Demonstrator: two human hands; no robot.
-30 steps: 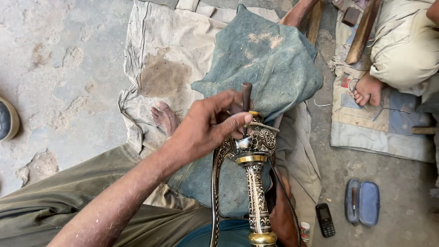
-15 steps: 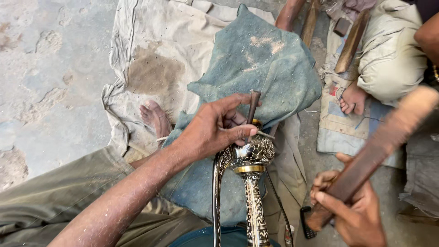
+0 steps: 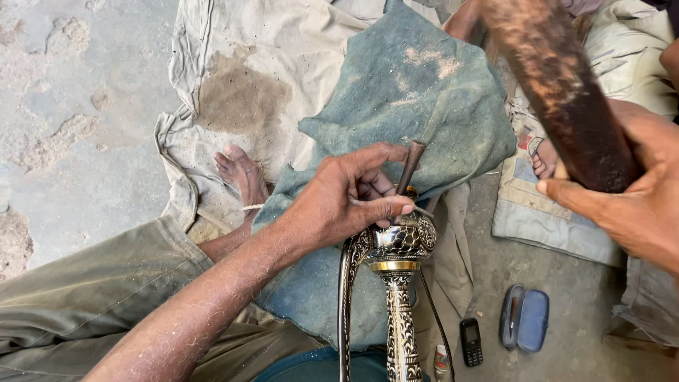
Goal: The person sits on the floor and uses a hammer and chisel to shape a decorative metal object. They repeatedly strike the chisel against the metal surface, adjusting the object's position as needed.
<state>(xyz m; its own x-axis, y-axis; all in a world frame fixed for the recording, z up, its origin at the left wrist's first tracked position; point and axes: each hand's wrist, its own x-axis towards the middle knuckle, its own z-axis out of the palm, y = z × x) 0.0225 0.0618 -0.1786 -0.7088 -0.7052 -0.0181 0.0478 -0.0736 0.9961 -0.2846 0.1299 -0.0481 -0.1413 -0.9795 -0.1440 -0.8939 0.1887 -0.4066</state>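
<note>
Concrete floor (image 3: 78, 106), blue-green cloth (image 3: 417, 106) under ornate hilt (image 3: 399, 244). Left hand (image 3: 346, 201) fingers pinch punch (image 3: 410, 166) above hilt; right hand (image 3: 636, 191) clamps wooden mallet (image 3: 559, 85). Phone (image 3: 470, 342) beside hilt.

even soft daylight, faint shadows, sharp centre, wooden club (image 3: 559, 92) motion-blurred at upper right

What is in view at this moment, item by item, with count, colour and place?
Ornate sword hilt: one, black and gold, bottom centre.
Punch: one, dark, set on hilt.
Wooden mallet: one, brown, raised upper right.
Cloth: one, blue-green, under hilt.
Sheet: one, beige, on ground.
Phone: one, black, ground.
Glasses case: one, blue, open, ground.
Another person's foot: one, right.
Own foot: one, bare, on sheet.
Left hand: holds punch.
Right hand: grips mallet.
</note>
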